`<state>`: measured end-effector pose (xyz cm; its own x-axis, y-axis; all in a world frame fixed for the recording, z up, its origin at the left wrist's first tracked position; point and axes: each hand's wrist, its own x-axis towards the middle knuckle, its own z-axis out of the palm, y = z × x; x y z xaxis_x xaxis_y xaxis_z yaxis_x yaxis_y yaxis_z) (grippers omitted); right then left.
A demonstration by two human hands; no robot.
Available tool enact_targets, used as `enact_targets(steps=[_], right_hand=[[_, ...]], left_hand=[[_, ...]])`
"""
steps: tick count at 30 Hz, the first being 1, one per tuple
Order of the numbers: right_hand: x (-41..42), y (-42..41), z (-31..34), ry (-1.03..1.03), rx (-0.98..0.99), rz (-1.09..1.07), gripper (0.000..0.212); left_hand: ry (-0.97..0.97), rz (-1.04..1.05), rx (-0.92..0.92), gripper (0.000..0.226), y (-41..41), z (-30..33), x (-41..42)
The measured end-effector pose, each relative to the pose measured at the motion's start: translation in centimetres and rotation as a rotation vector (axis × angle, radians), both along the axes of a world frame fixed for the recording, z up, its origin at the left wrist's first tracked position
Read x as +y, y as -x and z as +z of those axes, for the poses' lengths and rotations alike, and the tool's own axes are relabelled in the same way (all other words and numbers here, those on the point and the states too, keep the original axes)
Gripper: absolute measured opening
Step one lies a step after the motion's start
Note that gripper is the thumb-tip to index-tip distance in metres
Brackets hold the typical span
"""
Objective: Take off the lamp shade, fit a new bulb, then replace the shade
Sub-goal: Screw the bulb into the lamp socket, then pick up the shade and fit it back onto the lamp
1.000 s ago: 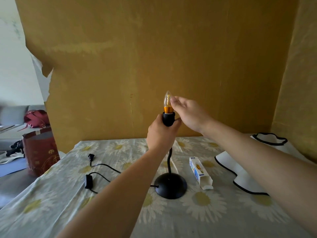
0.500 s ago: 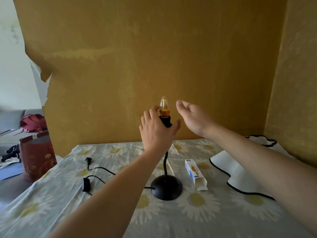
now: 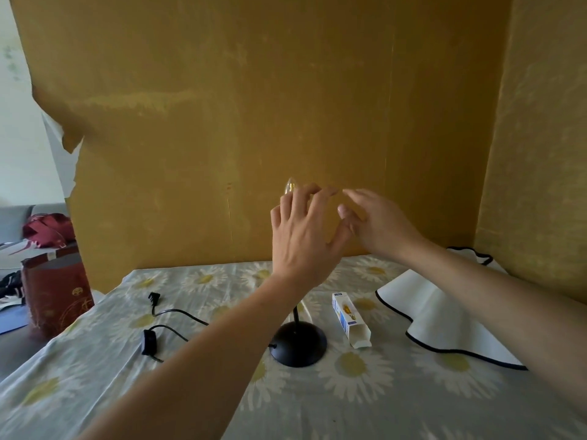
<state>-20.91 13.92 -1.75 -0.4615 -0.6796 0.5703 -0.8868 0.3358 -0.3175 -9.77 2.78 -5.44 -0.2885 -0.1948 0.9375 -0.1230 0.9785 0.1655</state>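
A black lamp stands on the table on its round base [image 3: 298,343]. A clear candle bulb [image 3: 289,186] sits on top, its tip showing above my fingers; the socket is hidden behind my left hand [image 3: 305,236]. That hand is in front of the lamp top, fingers spread, holding nothing. My right hand [image 3: 378,223] hovers just right of it, fingers apart and empty. The white lamp shade with black trim [image 3: 438,315] lies on the table at the right.
An empty white and blue bulb box [image 3: 350,319] lies right of the base. The lamp's black cord with switch and plug [image 3: 165,322] trails left. A dark red bag [image 3: 54,293] stands off the table's left edge. Yellow-brown paper walls [image 3: 286,106] close the back and right.
My left hand has let go of the socket and opened, rising in front of the bulb. My right hand has drawn away from the bulb to the right.
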Motion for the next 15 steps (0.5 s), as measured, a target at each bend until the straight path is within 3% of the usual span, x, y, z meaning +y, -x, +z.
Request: enact_targets(steps=[15], right_hand=[[7.3,5.3,-2.3,-0.042,0.041,-0.148,0.057]], left_hand=[[-0.140,-0.206,-0.232,0.049,5.8,-3.8,5.0]])
